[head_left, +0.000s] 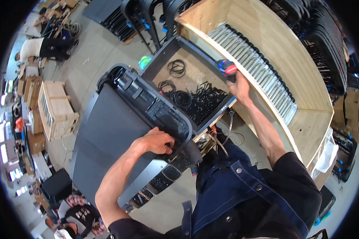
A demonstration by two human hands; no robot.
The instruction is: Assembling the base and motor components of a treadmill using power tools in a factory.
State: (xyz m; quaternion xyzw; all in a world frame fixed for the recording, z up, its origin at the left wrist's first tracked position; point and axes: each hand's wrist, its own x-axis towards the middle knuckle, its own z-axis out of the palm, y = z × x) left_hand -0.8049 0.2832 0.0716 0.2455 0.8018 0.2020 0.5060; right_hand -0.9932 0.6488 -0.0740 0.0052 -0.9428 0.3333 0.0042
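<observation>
My right hand (240, 88) is closed around the handle of a red and blue cordless drill (227, 67), over the right edge of a dark tray (155, 63). Inside the tray lie several black screws (205, 101) and coiled black rings (176, 68). On the left, my left hand (157, 142) rests at the near corner of a treadmill-like machine with a wide black belt (111, 131). Its fingers are curled inward, and what they hold, if anything, is hidden. Beside that hand, the machine's black end housing (153, 104) is uncovered, showing parts within.
At the right stands a large wooden crate (313, 113) with a row of metal rollers (259, 71). Black frames (145, 20) stand beyond the tray. A smaller wooden crate (56, 107) sits on the floor at far left. One person (40, 48) bends over at upper left; another (77, 215) is at lower left.
</observation>
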